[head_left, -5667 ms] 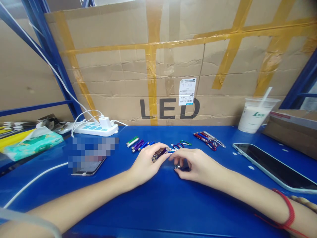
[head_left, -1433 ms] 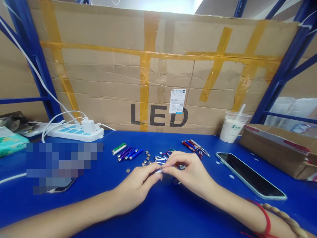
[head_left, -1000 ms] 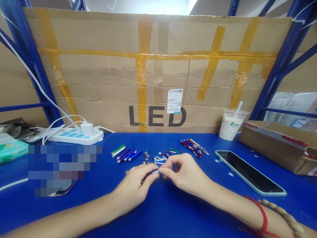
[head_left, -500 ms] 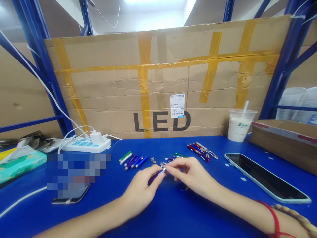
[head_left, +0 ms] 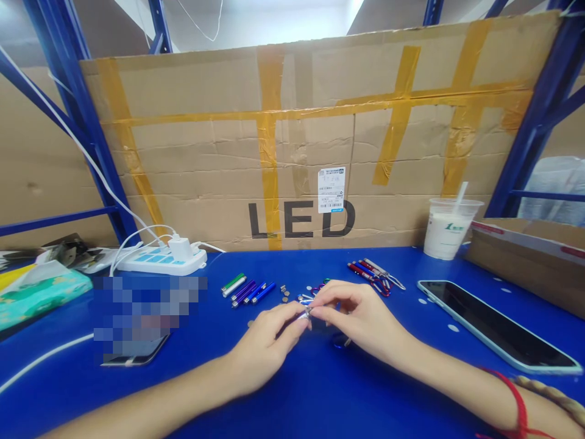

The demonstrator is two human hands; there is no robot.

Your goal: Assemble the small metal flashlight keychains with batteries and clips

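My left hand (head_left: 269, 344) is closed around a small metal flashlight tube (head_left: 305, 314); only its silvery end shows between thumb and forefinger. Thumb and fingertips of my right hand (head_left: 361, 314) pinch at that same end, and whatever small part they hold is hidden. Just beyond the fingers lie small silvery pieces and carabiner clips, partly covered by my right hand. A blue clip (head_left: 340, 340) rests under the right palm. Several button cells (head_left: 284, 295) are left of these. Farther left, purple and blue tubes (head_left: 253, 292) lie beside a green tube (head_left: 233, 281) and a silver one.
Finished-looking penlights with clips (head_left: 375, 275) lie at the back right. A large phone (head_left: 498, 326), a drink cup (head_left: 450, 231) and a cardboard box (head_left: 525, 253) stand on the right. At left are a power strip (head_left: 159, 261), a partly blurred phone (head_left: 137, 353) and a tissue pack (head_left: 50, 289).
The view has shifted slightly. My left hand has turned the tube so its purple side is now hidden, and both hands stay together at its end.
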